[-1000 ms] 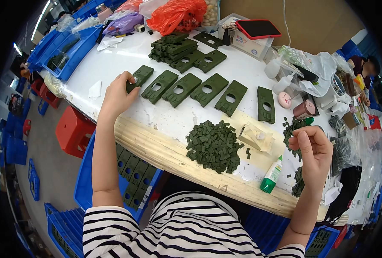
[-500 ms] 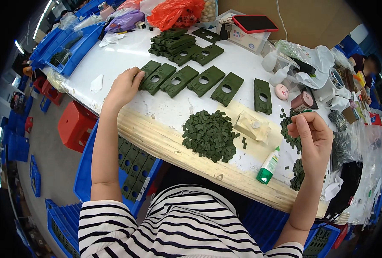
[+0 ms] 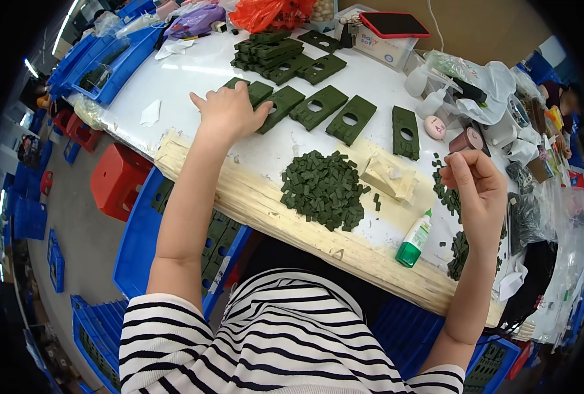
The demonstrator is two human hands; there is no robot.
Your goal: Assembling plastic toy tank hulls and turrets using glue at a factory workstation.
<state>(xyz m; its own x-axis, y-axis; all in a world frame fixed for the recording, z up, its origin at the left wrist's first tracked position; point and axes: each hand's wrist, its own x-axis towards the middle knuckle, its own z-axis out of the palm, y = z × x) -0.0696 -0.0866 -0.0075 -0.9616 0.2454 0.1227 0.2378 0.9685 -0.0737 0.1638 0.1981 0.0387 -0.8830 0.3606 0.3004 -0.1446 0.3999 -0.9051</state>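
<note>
The left hand (image 3: 229, 111) spreads a wide grip at the left end of a row of flat, dark green, holed plates (image 3: 326, 108) on the white surface (image 3: 259, 154); a dragging thumb could skew them. The right hand (image 3: 479, 190) curls narrowly, contents impossible to tell; a sweeping forearm could topple the green-and-white plastic bottle (image 3: 415, 240).

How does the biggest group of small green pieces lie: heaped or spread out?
Heaped: the small green pieces overlap one another in a mound.

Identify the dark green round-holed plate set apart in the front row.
The rightmost green plate, nearest the right hand; a wider gap isolates it.
</note>
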